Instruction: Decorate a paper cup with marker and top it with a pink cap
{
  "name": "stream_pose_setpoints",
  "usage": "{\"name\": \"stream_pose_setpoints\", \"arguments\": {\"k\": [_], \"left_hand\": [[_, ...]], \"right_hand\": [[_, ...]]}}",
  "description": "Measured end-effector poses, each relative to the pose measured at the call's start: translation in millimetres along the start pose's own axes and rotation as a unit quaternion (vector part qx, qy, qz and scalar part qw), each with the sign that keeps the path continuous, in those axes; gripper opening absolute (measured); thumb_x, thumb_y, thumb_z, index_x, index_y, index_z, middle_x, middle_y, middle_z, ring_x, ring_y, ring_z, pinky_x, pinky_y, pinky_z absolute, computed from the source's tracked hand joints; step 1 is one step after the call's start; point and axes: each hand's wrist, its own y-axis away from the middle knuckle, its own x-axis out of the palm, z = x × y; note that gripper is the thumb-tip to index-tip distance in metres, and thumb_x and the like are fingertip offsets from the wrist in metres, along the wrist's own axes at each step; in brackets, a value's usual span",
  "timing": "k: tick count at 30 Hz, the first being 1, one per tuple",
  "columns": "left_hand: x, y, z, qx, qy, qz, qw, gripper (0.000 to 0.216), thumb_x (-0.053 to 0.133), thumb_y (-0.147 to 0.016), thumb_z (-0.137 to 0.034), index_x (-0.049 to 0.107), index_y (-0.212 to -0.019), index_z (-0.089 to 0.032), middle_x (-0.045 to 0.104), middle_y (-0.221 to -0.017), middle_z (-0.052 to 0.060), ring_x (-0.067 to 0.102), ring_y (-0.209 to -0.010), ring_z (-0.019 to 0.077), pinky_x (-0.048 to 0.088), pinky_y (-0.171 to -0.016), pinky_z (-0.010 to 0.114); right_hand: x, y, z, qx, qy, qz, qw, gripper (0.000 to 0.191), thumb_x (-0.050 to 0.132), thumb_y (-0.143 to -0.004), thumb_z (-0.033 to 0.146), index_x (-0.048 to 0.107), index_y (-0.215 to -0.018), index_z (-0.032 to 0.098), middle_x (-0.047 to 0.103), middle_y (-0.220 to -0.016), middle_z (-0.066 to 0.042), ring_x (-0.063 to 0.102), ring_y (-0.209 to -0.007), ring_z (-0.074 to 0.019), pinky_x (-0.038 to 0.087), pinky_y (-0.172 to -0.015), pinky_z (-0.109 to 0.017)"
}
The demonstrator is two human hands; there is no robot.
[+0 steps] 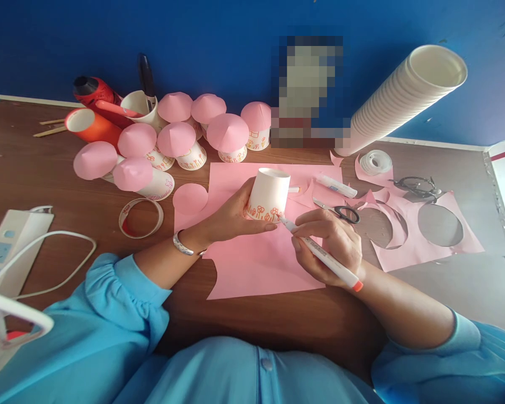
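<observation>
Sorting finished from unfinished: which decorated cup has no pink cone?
The upside-down cup in the left hand, over the pink sheet; the other decorated cups all wear pink cones.

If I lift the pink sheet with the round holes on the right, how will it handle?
The pink sheet looks thin, so it is probably floppy and very light. The narrow strip between its holes may tear. It likely slides easily on the smooth table.

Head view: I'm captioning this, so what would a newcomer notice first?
At centre, the left hand holds an upturned paper cup over a pink sheet while the right hand puts a marker to its orange drawings. Pink-capped cups cluster at back left; a long stack of white cups slants up before the blue wall at right.
</observation>
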Motion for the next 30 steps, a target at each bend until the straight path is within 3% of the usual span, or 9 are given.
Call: {"name": "stream_pose_setpoints", "arguments": {"k": [10, 15, 22, 26, 28, 30], "left_hand": [[-1, 0, 3, -0.001, 0.003, 0.0, 1.0, 0.077, 0.09, -0.077, -0.042, 0.049, -0.139, -0.025, 0.064, -0.13, 0.012, 0.065, -0.112, 0.0287, 0.058, -0.087, 0.04], [0, -1, 0, 0.003, 0.003, -0.002, 1.0, 0.076, 0.091, -0.076, -0.041, 0.051, -0.139, -0.024, 0.063, -0.14, 0.015, 0.065, -0.119, 0.0324, 0.059, -0.089, 0.042], [-4, 4, 0, -0.014, 0.071, -0.001, 0.997, 0.077, 0.09, -0.078, -0.045, 0.056, -0.144, -0.027, 0.068, -0.136, 0.012, 0.064, -0.126, 0.0339, 0.057, -0.099, 0.045], [-6, 4, 1, -0.024, 0.12, -0.003, 0.993, 0.078, 0.094, -0.072, -0.044, 0.059, -0.139, -0.027, 0.07, -0.135, 0.011, 0.066, -0.128, 0.0348, 0.056, -0.104, 0.048], [-6, 3, 1, -0.018, 0.138, 0.008, 0.99, 0.076, 0.093, -0.073, -0.043, 0.059, -0.139, -0.027, 0.07, -0.137, 0.011, 0.068, -0.126, 0.0346, 0.056, -0.105, 0.049], [-6, 3, 1, -0.009, 0.148, 0.02, 0.989, 0.078, 0.092, -0.075, -0.044, 0.057, -0.142, -0.029, 0.069, -0.14, 0.012, 0.069, -0.126, 0.0346, 0.056, -0.106, 0.051]], "right_hand": [[1, 0, 0, 0.006, -0.008, 0.007, 1.0, 0.02, 0.062, -0.092, 0.01, 0.058, -0.106, 0.024, 0.068, -0.079, -0.001, 0.069, -0.064, -0.0153, 0.054, -0.052, -0.026], [1, 0, 1, 0.006, -0.015, 0.006, 1.0, 0.022, 0.063, -0.091, 0.008, 0.059, -0.107, 0.023, 0.067, -0.079, -0.001, 0.069, -0.064, -0.0155, 0.055, -0.053, -0.027], [1, 10, -8, 0.005, -0.038, -0.038, 0.999, 0.032, 0.062, -0.1, 0.022, 0.06, -0.132, 0.023, 0.071, -0.094, -0.007, 0.072, -0.08, -0.0227, 0.063, -0.064, -0.037], [8, 16, -16, 0.026, -0.046, -0.062, 0.997, 0.03, 0.053, -0.106, 0.024, 0.057, -0.136, 0.025, 0.073, -0.097, -0.006, 0.074, -0.079, -0.0207, 0.064, -0.068, -0.037], [11, 15, -18, 0.04, -0.023, -0.073, 0.996, 0.034, 0.06, -0.103, 0.02, 0.056, -0.136, 0.026, 0.075, -0.107, -0.009, 0.077, -0.089, -0.0226, 0.066, -0.075, -0.04], [13, 13, -20, 0.042, 0.001, -0.07, 0.997, 0.045, 0.072, -0.097, 0.024, 0.053, -0.138, 0.027, 0.073, -0.126, -0.015, 0.076, -0.113, -0.0295, 0.067, -0.089, -0.051]]}}
